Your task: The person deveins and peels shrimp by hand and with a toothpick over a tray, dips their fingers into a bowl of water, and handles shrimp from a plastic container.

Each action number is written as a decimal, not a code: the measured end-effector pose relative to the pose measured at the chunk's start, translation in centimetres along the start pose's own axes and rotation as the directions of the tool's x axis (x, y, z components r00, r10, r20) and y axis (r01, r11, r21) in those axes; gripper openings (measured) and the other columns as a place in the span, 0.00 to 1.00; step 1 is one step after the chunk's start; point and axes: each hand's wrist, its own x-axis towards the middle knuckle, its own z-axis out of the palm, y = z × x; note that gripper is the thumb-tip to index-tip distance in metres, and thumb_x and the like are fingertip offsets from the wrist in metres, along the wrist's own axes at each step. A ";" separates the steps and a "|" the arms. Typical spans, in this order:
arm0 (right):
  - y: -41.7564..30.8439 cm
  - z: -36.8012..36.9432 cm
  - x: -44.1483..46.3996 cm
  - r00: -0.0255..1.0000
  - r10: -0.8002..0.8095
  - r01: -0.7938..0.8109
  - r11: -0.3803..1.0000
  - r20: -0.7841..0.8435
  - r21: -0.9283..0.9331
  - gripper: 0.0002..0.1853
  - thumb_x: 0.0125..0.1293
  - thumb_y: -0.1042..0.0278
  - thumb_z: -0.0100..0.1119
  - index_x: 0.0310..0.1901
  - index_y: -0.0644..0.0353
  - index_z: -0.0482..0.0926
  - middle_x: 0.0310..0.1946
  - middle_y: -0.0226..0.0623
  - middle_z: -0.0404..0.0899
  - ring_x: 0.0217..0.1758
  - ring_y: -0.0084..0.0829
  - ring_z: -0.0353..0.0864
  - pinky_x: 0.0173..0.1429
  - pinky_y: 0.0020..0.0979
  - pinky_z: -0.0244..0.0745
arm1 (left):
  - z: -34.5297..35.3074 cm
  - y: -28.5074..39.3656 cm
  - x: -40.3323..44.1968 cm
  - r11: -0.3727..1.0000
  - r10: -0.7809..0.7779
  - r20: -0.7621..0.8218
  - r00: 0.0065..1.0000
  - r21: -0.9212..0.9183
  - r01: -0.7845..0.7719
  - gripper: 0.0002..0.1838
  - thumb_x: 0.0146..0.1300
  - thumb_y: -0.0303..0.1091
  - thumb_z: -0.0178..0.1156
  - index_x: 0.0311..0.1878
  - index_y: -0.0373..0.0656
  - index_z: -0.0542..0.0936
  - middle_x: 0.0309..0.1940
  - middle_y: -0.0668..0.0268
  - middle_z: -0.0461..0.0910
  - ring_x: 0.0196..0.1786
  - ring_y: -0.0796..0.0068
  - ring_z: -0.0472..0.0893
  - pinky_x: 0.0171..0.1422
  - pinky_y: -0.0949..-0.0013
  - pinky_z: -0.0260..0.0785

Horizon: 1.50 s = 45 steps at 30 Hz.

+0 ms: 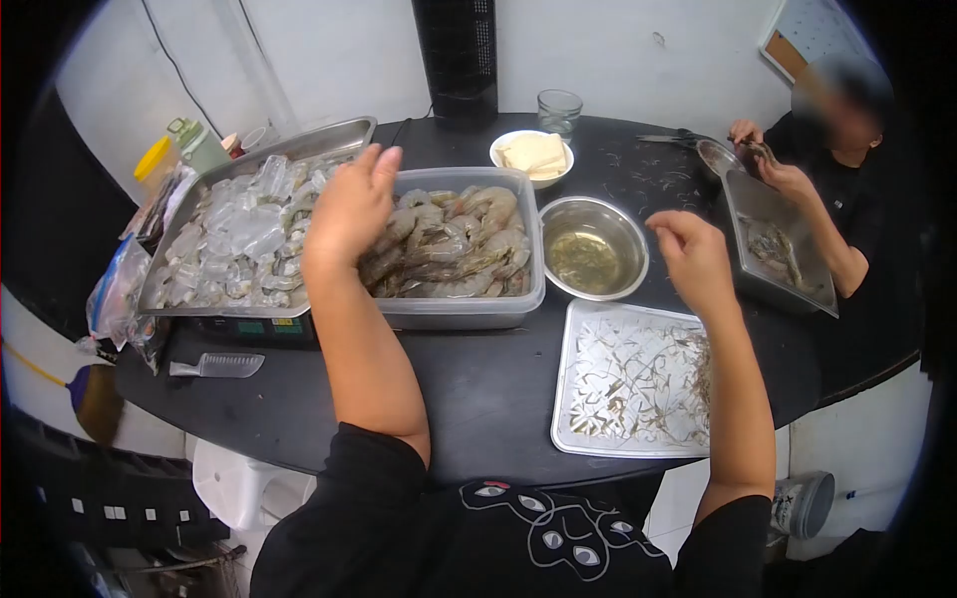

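My left hand (351,207) is raised over the border between a metal tray (356,137) of ice and peeled shrimp and a plastic tub (535,261) of whole shrimp. Its visible fingers are apart, with nothing seen in them. To the right, my right hand (688,251) hangs beside a steel bowl (642,261) of cloudy liquid. Those fingers are curled together at the tips; anything between them is too small to make out. Below that hand, a white tray (560,419) carries many thin, dark strands, partly covered by my forearm.
A knife (219,365) lies front left, near a scale (261,327). White slabs (532,153) fill a small bowl; a glass (559,112) stands behind. At right, a co-worker (847,169) holds a shrimp and strainer (716,155) over a metal pan (746,261). Scissors (673,138) lie nearby.
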 end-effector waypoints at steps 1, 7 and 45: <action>0.0 0.6 0.3 1.000 0.007 -0.007 1.000 0.026 -0.014 0.07 0.58 0.73 0.53 0.35 0.61 0.81 0.30 0.43 0.79 0.31 0.41 0.78 0.38 0.34 0.70 | -0.7 -0.3 -0.1 0.997 -0.057 -0.011 0.998 -0.048 0.057 0.25 0.68 0.49 0.46 0.54 0.38 0.76 0.43 0.45 0.79 0.52 0.48 0.76 0.58 0.58 0.66; 1.7 4.4 2.8 0.976 0.058 -0.005 0.971 0.212 -0.239 0.11 0.58 0.67 0.49 0.38 0.56 0.82 0.37 0.42 0.80 0.43 0.44 0.79 0.47 0.41 0.73 | -3.2 -0.8 -0.2 0.956 -0.233 0.017 0.972 -0.180 0.233 0.20 0.68 0.42 0.47 0.53 0.38 0.76 0.36 0.51 0.81 0.37 0.60 0.81 0.47 0.64 0.70; 4.1 8.4 4.7 0.722 0.258 0.403 0.597 0.642 -0.693 0.10 0.59 0.68 0.52 0.37 0.51 0.84 0.36 0.35 0.83 0.45 0.34 0.80 0.56 0.40 0.59 | -2.5 3.5 -0.5 0.940 -0.039 0.073 0.997 -0.336 0.062 0.16 0.68 0.38 0.51 0.52 0.38 0.77 0.28 0.64 0.79 0.30 0.79 0.75 0.37 0.73 0.68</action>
